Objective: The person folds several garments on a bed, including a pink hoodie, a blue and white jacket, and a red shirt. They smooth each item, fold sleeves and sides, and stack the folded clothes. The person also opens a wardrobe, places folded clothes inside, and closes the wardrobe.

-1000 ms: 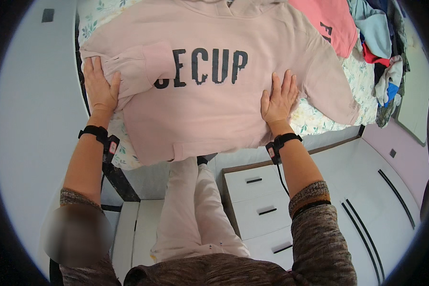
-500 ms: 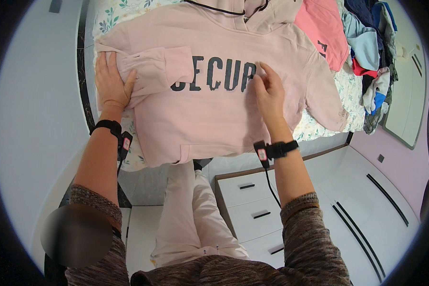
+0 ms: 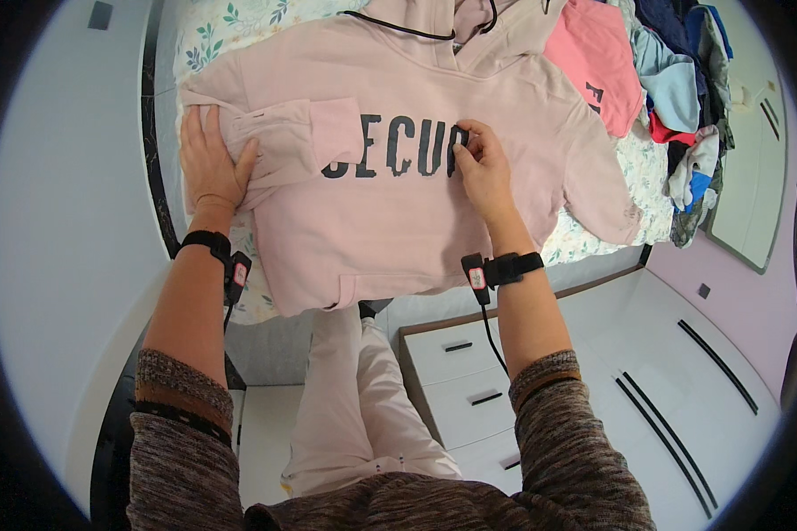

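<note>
A pale pink hooded sweatshirt [image 3: 390, 221] with dark lettering across its chest lies spread on the bed. Its left-side sleeve [image 3: 283, 137] is folded inward, and the cuff covers the start of the lettering. My left hand [image 3: 212, 159] rests flat on that sleeve by the garment's left edge, fingers stretched and thumb apart. Over the right end of the lettering is my right hand [image 3: 485, 173], its fingers bent and a gap showing between thumb and forefinger. Nothing shows in its grasp. The other sleeve [image 3: 602, 181] stretches out toward the right.
Beyond the sweatshirt lie a coral-pink garment [image 3: 593, 62] and a heap of mixed clothes [image 3: 682, 88]. A floral sheet [image 3: 651, 168] covers the bed. White drawers [image 3: 456, 372] stand below it on the right, and a pale wall [image 3: 62, 177] rises on the left.
My right hand has shifted left over the lettering, and its fingers have bent more. My left hand stays on the folded sleeve.
</note>
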A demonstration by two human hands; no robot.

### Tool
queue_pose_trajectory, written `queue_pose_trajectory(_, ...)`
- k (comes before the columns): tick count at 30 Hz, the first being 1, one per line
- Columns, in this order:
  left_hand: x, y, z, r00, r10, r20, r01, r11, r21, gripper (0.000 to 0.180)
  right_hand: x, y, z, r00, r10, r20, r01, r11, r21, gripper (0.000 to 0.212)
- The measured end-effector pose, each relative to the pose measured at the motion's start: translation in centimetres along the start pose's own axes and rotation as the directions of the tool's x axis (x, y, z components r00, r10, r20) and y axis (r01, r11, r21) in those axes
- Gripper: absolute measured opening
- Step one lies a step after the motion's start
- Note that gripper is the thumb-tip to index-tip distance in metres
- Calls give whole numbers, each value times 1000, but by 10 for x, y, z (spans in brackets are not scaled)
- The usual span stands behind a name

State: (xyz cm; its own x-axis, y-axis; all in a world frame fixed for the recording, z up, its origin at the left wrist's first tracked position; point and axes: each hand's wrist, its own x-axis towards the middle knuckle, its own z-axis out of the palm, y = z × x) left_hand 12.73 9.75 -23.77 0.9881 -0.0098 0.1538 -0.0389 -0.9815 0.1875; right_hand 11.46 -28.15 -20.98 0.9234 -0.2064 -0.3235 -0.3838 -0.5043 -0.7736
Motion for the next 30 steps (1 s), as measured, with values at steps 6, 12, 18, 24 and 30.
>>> queue_pose_trajectory(6, 1, 1, -1, 998, -32, 61, 32, 999, 9, 77, 8, 5, -3, 994, 41, 102, -57, 987, 150, 20)
queue_pose_trajectory(12, 0, -1, 0, 999, -6, 35, 7, 1000, -20, 77, 6, -11, -5, 977, 193, 91, -212, 833, 511, 10)
queue_pose_trajectory(18, -1, -3, 2, 1000, 10, 19, -10, 1000, -24, 77, 9, -18, 2, 982, 161, 102, -177, 969, 173, 10)
queue_pose_trajectory(24, 1, 0, -1, 999, -20, 41, 20, 1000, -13, 77, 12, -12, 5, 981, 176, 78, -187, 968, 168, 17)
queue_pose_trajectory(30, 0, 1, -4, 993, -56, 100, 57, 998, -7, 77, 12, -18, 10, 980, 194, 44, -198, 934, 297, 16)
